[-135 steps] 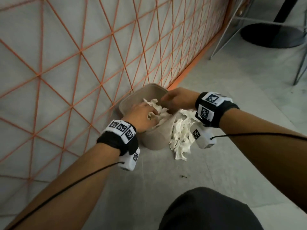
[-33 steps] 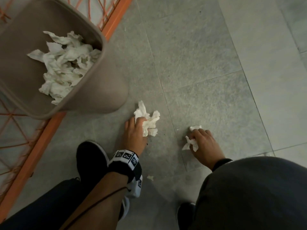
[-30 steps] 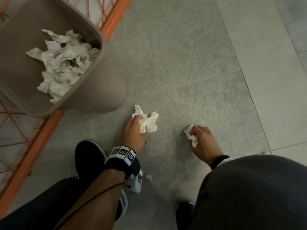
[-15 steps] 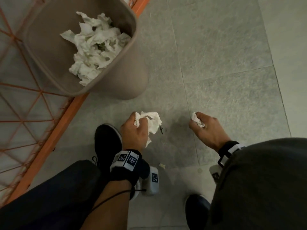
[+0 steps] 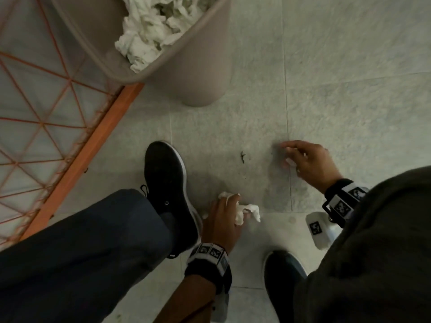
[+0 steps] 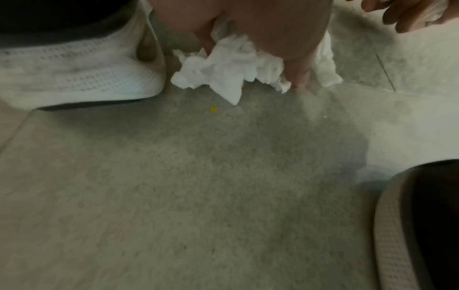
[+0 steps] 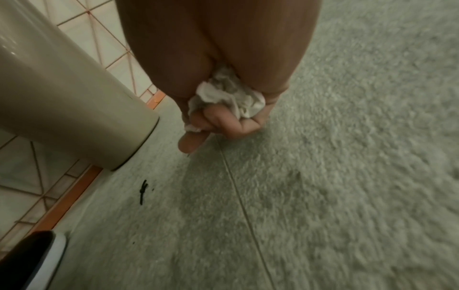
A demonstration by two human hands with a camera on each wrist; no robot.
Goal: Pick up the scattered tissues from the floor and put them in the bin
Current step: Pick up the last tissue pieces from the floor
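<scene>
My left hand point(image 5: 229, 212) grips a crumpled white tissue point(image 5: 247, 212) low over the grey floor beside my black shoe point(image 5: 168, 190); the left wrist view shows the wad point(image 6: 223, 70) bulging out under the fingers. My right hand point(image 5: 303, 159) hovers to the right, its curled fingers holding a small balled tissue point(image 7: 223, 96) in the palm, index finger pointing out. The beige bin point(image 5: 200, 73) stands at the top against the wall, stuffed with white tissues point(image 5: 154, 26). Its side shows in the right wrist view point(image 7: 74, 109).
An orange-framed lattice panel point(image 5: 70, 127) runs along the left behind the bin. A small dark scrap point(image 5: 243, 156) lies on the tile between my hands. My other shoe point(image 5: 284, 273) is at the bottom right. Open floor stretches to the right.
My left hand has drawn back toward my shoe with its tissue. My right hand still holds its small tissue. The view has tilted down, so the bin sits higher in the frame.
</scene>
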